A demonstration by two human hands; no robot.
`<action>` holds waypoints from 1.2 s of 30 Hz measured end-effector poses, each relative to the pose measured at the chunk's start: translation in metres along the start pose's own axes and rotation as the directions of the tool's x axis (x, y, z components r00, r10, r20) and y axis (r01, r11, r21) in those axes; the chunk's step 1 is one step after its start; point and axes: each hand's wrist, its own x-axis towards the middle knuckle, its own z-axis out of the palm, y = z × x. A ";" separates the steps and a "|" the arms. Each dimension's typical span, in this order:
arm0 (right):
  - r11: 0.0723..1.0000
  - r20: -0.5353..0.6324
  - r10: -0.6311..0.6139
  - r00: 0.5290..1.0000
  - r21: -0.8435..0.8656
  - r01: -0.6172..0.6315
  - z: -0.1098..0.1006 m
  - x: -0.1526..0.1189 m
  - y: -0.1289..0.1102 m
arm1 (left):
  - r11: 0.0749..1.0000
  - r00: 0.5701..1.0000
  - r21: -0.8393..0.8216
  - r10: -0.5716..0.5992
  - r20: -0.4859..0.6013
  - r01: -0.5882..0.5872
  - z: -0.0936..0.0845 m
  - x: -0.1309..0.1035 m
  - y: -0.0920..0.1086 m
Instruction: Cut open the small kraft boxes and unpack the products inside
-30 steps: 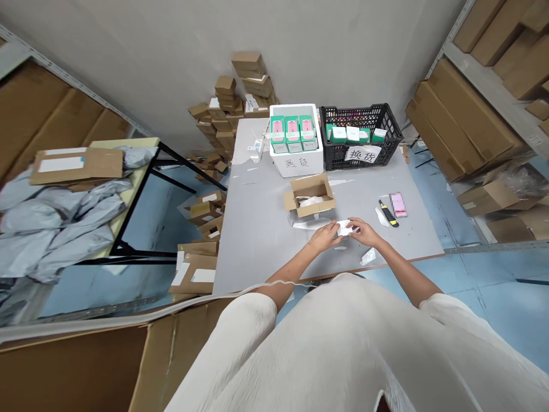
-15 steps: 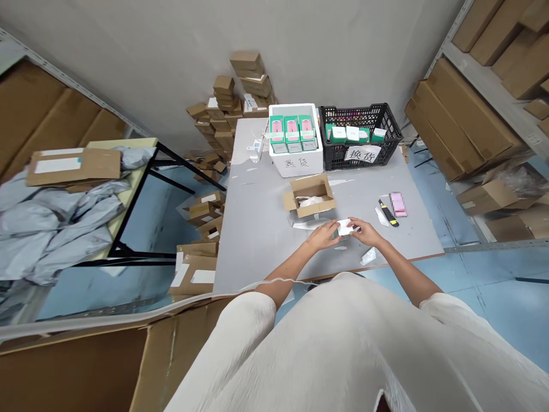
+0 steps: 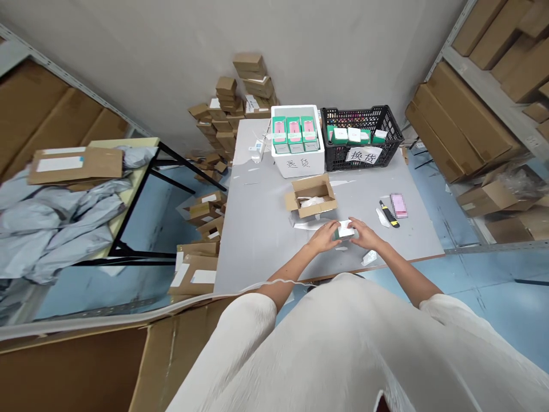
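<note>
Between my two hands, over the front part of the grey table (image 3: 253, 229), is a small green and white box (image 3: 344, 229). My left hand (image 3: 325, 236) grips its left side. My right hand (image 3: 362, 233) holds the right side, fingers bent over the top edge. The white face with a little print points up; the lower sides are partly covered by my fingers. Just beyond my hands stands an open cardboard box (image 3: 316, 209) with white wrapping inside. A crumpled clear wrapper (image 3: 369, 258) lies by the table's front edge, near my right wrist.
At the back stand a white foam box (image 3: 299, 166) with green and pink boxes and a black crate (image 3: 388, 140) with green boxes. A yellow-black box cutter (image 3: 389, 214) lies beside a pink packet (image 3: 398, 205). Cartons (image 3: 201, 269) are piled left of the table.
The small box has tilted slightly in my hands, so more of its green side shows. Both hands still hold it in nearly the same place.
</note>
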 end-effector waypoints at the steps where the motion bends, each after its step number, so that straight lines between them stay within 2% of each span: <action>1: 1.000 -0.002 0.002 1.000 -0.022 -0.003 0.003 0.001 0.000 | 1.000 1.000 -0.014 -0.015 0.001 0.015 0.002 -0.001 -0.002; 6: 0.995 -0.035 -0.004 0.999 -0.105 0.000 0.014 0.012 -0.005 | 0.992 0.997 -0.103 -0.072 -0.026 0.069 0.009 -0.006 -0.009; 12: 0.985 -0.028 0.030 0.999 -0.167 -0.034 0.014 0.021 -0.021 | 0.978 0.994 -0.183 -0.105 -0.016 0.100 0.009 -0.011 -0.011; 17: 0.971 -0.012 0.042 0.999 -0.234 -0.044 0.007 0.019 -0.039 | 0.976 0.996 -0.195 -0.094 0.007 0.093 0.005 -0.014 -0.005; 20: 0.976 -0.052 0.048 0.997 -0.212 -0.059 -0.007 0.015 -0.053 | 0.968 0.993 -0.226 -0.115 -0.009 0.110 0.000 -0.013 0.004; 23: 0.984 -0.115 0.074 0.991 -0.152 -0.091 -0.027 0.011 -0.059 | 0.957 0.993 -0.277 -0.104 -0.057 0.084 -0.003 -0.005 0.015; 27: 0.985 -0.191 0.108 0.976 -0.109 -0.131 -0.065 0.014 -0.050 | 0.945 0.992 -0.322 -0.089 -0.091 0.055 0.002 0.022 0.026; 31: 0.987 -0.280 0.085 0.956 -0.105 -0.119 -0.114 0.028 -0.030 | 0.935 0.985 -0.345 -0.127 -0.115 0.080 0.012 0.063 0.035; 36: 0.991 -0.334 0.072 0.940 -0.081 -0.105 -0.180 0.052 -0.001 | 0.943 0.973 -0.322 -0.146 -0.180 0.082 0.021 0.128 0.044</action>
